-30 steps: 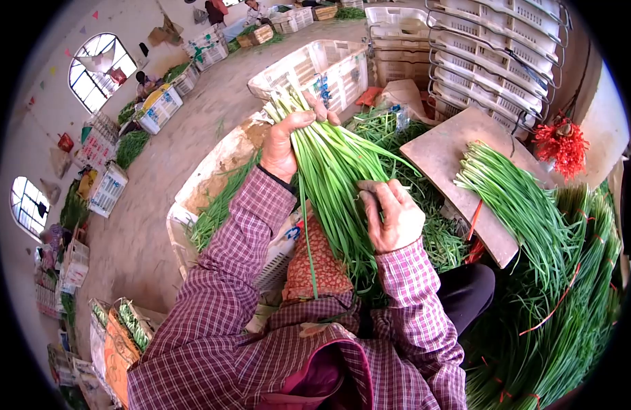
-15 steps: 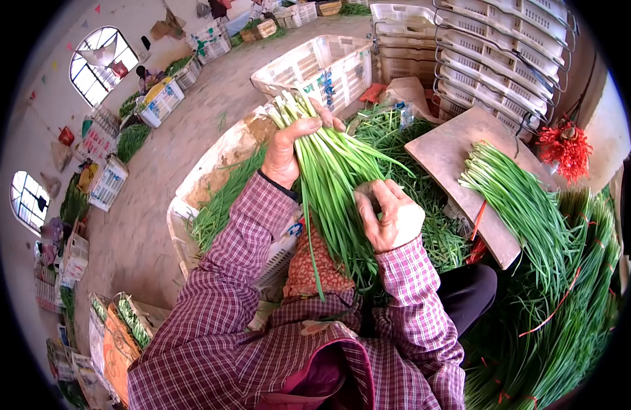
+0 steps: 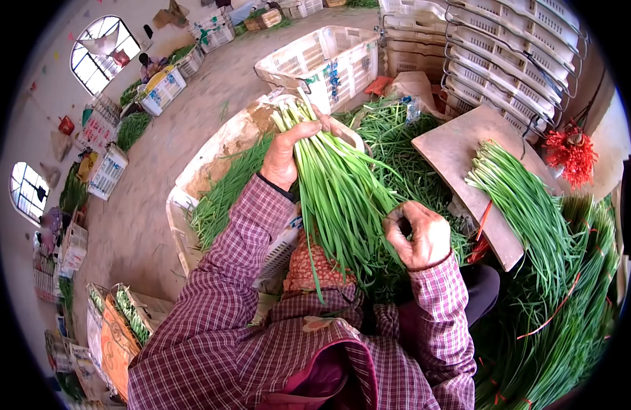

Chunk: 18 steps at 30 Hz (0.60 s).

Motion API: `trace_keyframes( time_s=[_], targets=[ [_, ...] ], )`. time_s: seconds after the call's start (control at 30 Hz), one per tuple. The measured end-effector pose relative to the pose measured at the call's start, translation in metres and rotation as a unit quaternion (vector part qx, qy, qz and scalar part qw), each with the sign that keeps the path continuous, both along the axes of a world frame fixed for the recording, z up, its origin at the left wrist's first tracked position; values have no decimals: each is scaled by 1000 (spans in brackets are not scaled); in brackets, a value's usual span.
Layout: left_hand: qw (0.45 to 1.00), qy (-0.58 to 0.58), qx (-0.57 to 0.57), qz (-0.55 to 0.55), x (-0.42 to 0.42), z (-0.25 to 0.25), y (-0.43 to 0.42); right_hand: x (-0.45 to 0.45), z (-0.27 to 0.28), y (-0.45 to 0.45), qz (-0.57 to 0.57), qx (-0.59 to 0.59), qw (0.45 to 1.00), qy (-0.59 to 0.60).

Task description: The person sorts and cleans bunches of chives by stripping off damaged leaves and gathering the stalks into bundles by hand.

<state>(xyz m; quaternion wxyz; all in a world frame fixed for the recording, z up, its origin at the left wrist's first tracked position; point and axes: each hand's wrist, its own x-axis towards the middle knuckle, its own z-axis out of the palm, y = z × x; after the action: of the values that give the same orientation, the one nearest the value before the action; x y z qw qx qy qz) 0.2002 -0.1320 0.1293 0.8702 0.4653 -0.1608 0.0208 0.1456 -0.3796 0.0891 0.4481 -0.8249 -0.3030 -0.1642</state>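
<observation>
My left hand (image 3: 282,152) is wrapped round a bunch of long green stalks (image 3: 339,195) near its pale ends, which point up and away from me. The leaves fan down toward my lap, over a red patterned cloth (image 3: 311,268). Just right of the leaf tips, my right hand (image 3: 418,236) is curled with thumb and fingertips close together; whether something thin is between them is too small to tell. A second bunch (image 3: 510,179) lies on a board (image 3: 459,147) to the right.
A white crate with loose greens (image 3: 182,236) stands at my left, an empty crate (image 3: 319,65) beyond it. Stacked crates (image 3: 510,61) and red ties (image 3: 570,156) are at the back right. Tied bundles (image 3: 554,342) lie at the lower right. A person (image 3: 150,67) sits far off.
My right hand has moved right and down, away from the leaves it was touching. My left hand still holds the bunch. The view has shifted slightly.
</observation>
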Motion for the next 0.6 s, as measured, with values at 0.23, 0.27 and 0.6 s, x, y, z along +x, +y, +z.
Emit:
trace_keyframes(
  time_s=[0.23, 0.27, 0.6],
  targets=[
    [999, 26, 35, 12, 0, -9, -5, 2, -2, 5, -64, -98, 993, -4],
    [999, 18, 49, 2, 0, -8, -6, 5, -1, 9, -88, -81, 993, -11],
    [998, 0, 58, -8, -2, -14, -22, 8, 12, 61, -91, 39, 995, 3]
  ],
)
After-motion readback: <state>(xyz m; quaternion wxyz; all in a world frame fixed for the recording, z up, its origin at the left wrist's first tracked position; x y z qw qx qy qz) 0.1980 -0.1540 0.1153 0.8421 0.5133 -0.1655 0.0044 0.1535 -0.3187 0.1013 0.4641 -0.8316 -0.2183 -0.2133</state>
